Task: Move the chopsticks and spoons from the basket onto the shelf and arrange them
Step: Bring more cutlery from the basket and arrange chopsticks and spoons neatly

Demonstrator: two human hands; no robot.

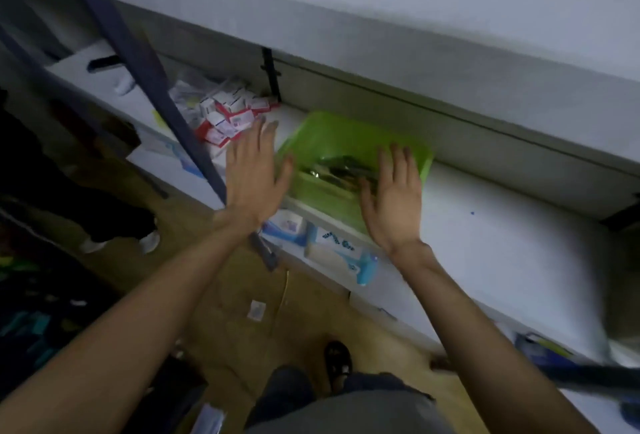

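While both arms reach forward, the left hand (254, 170) and right hand (394, 201) hover with fingers spread flat on either side of one green basket (332, 135) on the white shelf (502, 232). Blurred dark cutlery (337, 170) lies inside, uncountable. Beyond sits a heap of small red-and-white boxes (230, 111).

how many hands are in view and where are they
2. The left hand is open beside the green basket's left side, near the small boxes. The right hand is open over the basket's right front part.
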